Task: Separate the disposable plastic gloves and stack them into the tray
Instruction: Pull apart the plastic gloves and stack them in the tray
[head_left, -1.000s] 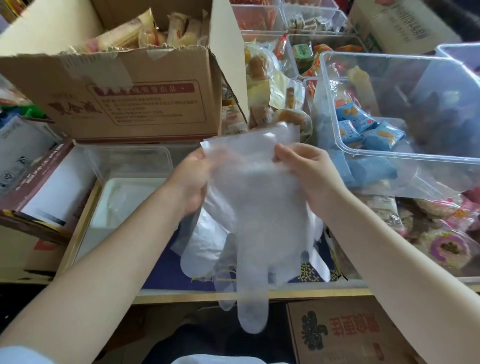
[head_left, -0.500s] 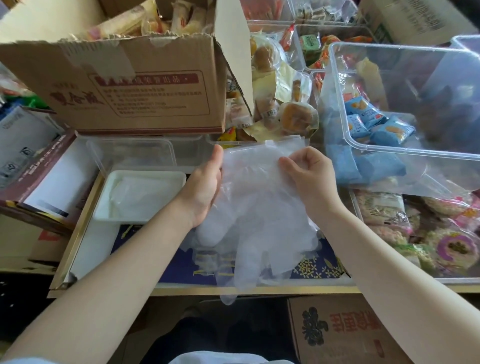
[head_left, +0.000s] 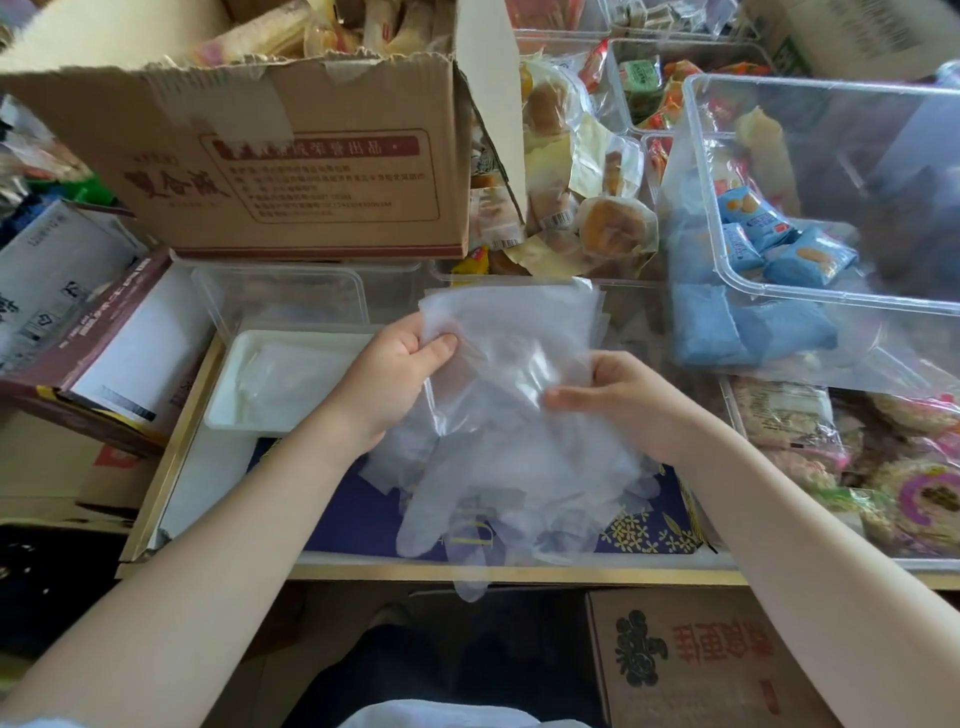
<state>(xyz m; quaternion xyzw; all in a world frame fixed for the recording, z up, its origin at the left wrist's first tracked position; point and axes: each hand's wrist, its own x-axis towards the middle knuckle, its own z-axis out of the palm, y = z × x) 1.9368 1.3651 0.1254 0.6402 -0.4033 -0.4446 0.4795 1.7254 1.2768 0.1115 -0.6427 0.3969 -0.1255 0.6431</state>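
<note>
The main risk here is that the film clings: the bundle of disposable plastic gloves (head_left: 514, 415) is a stack of thin, clear layers, and I judge that a pull could bring two or three sheets away together instead of one, so a doubled glove would land in the tray (head_left: 228, 395) unseparated. The glove fingers hang past the front edge of the worktop (head_left: 519, 574), so a loose sheet could also slide off and drop toward the floor. A hard tug might stretch or tear the film, which looks very flimsy.

My left hand (head_left: 387, 382) is closed on the upper left corner of the bundle, thumb on the near face and fingers curled behind the cuff edge. My right hand (head_left: 618, 402) is partly closed lower on the right side, its fingertips pressing onto the front sheet with the thumb apparently under the film; I cannot tell how many layers it has caught.

The bundle is held up between both hands, cuffs uppermost, above the dark patterned surface. The white tray sits just left of my left hand, with some clear film that looks like gloves already lying flat inside it. A cardboard box (head_left: 291, 156) stands behind it.
</note>
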